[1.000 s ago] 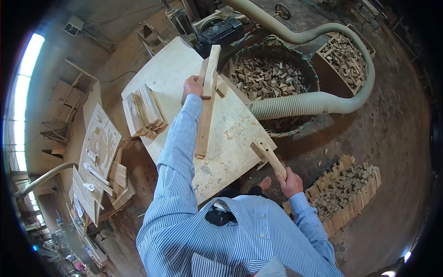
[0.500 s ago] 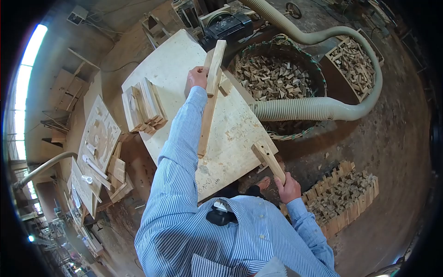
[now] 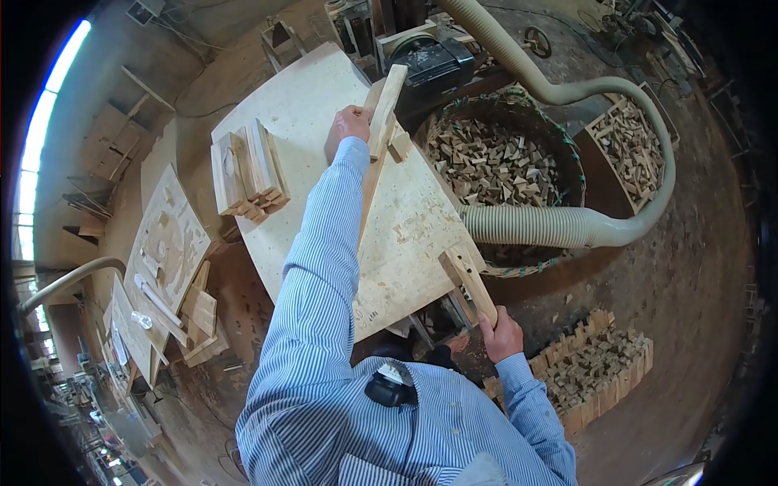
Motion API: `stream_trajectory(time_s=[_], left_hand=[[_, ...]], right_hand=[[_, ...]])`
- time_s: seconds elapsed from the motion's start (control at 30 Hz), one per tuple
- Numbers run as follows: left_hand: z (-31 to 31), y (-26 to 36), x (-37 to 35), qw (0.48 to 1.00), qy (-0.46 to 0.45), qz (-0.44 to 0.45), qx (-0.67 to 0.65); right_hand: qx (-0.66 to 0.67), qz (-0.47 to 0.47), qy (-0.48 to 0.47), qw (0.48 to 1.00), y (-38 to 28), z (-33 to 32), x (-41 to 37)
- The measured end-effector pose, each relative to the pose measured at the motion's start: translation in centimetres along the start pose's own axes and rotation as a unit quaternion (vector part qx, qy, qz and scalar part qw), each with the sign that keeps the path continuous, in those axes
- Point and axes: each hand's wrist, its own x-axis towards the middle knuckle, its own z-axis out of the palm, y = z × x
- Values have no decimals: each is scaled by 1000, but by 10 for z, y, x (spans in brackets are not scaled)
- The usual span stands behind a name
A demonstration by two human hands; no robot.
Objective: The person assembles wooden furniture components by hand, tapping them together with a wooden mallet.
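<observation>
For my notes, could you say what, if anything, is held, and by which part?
Right hand grips a wooden bar by its near end; left hand touches wood pieces, grip unclear.

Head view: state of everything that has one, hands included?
Left hand: against upper wooden piece, grip unclear
Right hand: closed on end of wooden bar
Board stack: piled on worktable
Basket: open-topped, holding many wood offcuts
Brown box: open-topped, heaped with offcuts
Ribbed hose: curved, passing over basket
Black motor: running or off, can't tell
</observation>
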Motion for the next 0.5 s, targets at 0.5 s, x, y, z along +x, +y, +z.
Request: stream_trajectory(time_s=[0.5], left_hand=[[11, -3, 8, 999, 41, 34, 9]], right_hand=[[25, 4, 34, 999, 5, 9, 0]])
